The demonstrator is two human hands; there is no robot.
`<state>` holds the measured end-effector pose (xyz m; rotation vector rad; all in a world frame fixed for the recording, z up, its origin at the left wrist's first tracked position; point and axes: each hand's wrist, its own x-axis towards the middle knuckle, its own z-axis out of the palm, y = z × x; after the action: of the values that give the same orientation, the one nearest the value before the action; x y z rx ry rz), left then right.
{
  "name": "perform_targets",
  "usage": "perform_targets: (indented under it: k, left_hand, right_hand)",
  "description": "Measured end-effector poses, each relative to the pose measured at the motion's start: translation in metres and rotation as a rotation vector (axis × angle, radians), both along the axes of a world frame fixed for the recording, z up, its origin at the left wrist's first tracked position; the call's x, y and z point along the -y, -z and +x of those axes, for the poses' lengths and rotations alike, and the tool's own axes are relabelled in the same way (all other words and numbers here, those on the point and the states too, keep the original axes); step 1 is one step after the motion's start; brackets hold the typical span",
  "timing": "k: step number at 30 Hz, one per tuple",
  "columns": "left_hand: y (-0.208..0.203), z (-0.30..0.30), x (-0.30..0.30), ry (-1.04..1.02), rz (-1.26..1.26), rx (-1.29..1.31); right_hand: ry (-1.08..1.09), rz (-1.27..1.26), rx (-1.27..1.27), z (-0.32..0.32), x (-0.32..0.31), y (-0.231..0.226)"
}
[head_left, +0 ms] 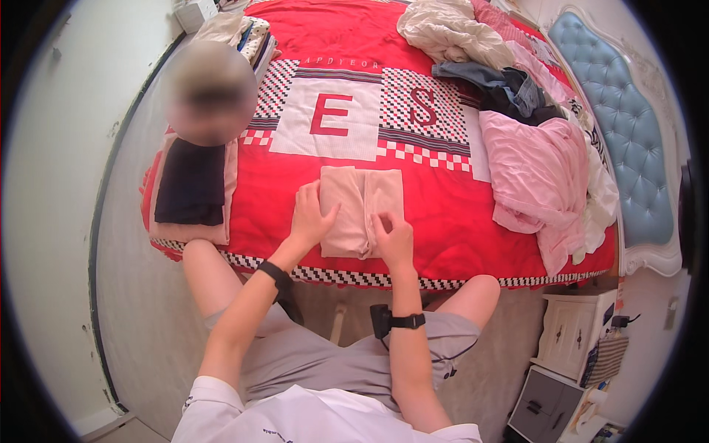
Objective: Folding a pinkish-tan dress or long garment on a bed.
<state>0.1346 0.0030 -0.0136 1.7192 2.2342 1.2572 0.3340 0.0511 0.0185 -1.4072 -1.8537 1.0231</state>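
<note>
A pale pinkish-beige garment, folded into a neat rectangle, lies on the red bed cover near the bed's front edge. A fold line runs down its middle. My left hand rests at its left edge, thumb and fingers apart. Over the garment's right half, my right hand has its fingers curled in and appears to pinch the cloth. Farther left sits a folded dark navy garment on top of a larger folded beige piece.
At the bed's right lie a heaped pink garment, dark and denim clothes and a cream cloth. Folded clothes are stacked at the far left, beside a round blurred patch. The blue padded headboard and a white cabinet stand right.
</note>
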Motion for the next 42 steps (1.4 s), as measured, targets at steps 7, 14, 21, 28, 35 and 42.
perform_targets:
  k: [7,14,21,28,35,42]
  left_hand:
    - [0.014,-0.027,-0.051,0.194,-0.293,0.155]
    - [0.023,-0.054,-0.090,0.369,-0.430,0.694]
    - [0.045,-0.035,-0.102,0.419,-0.183,0.776]
    - [0.043,-0.003,-0.087,0.057,0.049,0.270]
    - [0.039,0.029,-0.021,-0.157,-0.095,0.535]
    - [0.038,0.034,-0.003,-0.277,-0.307,0.610]
  right_hand:
    - [-0.336,0.359,0.123,-0.023,-0.082,-0.011]
    - [-0.513,0.422,0.531,-0.040,-0.125,0.011]
    - [-0.465,0.370,0.302,-0.042,-0.138,0.021]
    - [-0.378,0.463,0.174,-0.039,-0.124,0.036]
    - [-0.172,0.428,0.235,0.003,-0.069,0.056]
    - [-0.220,0.339,0.127,0.012,-0.047,0.067]
